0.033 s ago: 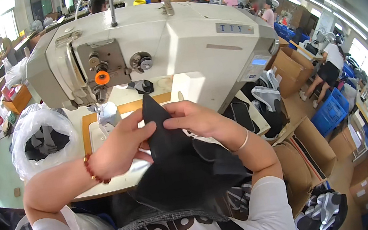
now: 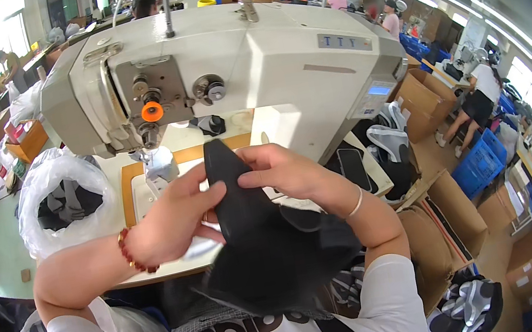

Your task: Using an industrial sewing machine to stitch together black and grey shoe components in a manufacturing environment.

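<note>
Between both hands I hold up a black fabric piece, which looks like part of a shoe upper. Its narrow end stands up between my fingers, while the wider part hangs blurred in front of my lap. My left hand pinches its left edge with thumb and fingers. On the opposite edge, my right hand grips it with the thumb pressed on the front. Just beyond my hands stands a white sewing machine, its needle area to the left of the piece.
A white plastic bag of dark pieces stands on the table at left. To the right lie a phone and grey-and-black shoe uppers. Cardboard boxes and a blue crate stand on the floor; other people work farther off.
The upper tip of the black fabric piece looks blunter and less pointed. Its hanging part has shifted and spread to the right. Both hands keep their hold, nearly in place.
</note>
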Motion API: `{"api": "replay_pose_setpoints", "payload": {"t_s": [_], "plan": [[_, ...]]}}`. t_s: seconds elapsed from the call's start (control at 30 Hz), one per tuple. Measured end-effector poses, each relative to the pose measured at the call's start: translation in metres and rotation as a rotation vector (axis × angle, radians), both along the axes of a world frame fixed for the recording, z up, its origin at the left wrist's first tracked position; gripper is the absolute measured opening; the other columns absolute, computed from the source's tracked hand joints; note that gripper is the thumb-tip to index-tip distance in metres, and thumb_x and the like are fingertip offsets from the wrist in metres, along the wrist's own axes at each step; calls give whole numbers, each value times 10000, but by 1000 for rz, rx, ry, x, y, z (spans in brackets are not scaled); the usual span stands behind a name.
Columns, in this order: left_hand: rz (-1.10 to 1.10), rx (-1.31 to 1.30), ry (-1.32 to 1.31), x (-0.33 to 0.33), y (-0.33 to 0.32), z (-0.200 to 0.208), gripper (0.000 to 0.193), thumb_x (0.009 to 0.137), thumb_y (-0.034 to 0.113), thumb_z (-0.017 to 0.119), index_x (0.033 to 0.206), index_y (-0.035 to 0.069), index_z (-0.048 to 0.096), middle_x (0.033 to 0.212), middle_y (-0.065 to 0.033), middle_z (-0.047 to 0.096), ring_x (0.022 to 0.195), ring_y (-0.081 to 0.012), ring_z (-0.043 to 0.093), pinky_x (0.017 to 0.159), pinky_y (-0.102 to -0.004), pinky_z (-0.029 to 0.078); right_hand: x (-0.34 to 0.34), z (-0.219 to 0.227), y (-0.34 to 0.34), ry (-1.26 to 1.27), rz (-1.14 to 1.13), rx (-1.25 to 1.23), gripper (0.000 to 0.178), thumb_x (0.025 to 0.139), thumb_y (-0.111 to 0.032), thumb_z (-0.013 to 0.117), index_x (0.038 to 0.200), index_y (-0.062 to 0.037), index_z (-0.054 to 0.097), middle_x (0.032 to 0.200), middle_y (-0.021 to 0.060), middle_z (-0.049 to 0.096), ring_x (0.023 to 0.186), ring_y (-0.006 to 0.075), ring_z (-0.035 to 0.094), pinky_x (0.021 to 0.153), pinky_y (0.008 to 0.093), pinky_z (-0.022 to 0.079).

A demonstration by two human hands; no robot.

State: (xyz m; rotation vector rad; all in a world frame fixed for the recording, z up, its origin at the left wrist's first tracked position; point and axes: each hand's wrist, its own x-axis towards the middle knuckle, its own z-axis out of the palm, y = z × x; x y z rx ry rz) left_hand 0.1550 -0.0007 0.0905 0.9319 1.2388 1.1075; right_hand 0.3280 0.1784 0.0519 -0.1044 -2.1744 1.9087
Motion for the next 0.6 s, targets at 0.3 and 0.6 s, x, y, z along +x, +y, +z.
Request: {"api": "replay_pose_setpoints", "payload": {"t_s": [0.3,0.6], "plan": [[161,243,22,-56,-8,-89,223,1121,228,524,1297,91,533,978,13,675,751,-49,662,666,-244,569,-70,-33,-13,165,-203,271,149,995,-26,693,1098,-15,586,962,37,702,859,71,624,745,259,524],[433,218,-104,-82,0,-137,126,1102,209,572,1091,89,537,815,20,642,672,-45,604,579,-239,481,-128,-82,-19,240,-439,324,278,1019,-30,650,1272,-28,534,725,65,634,633,72,549,613,260,458]]}}
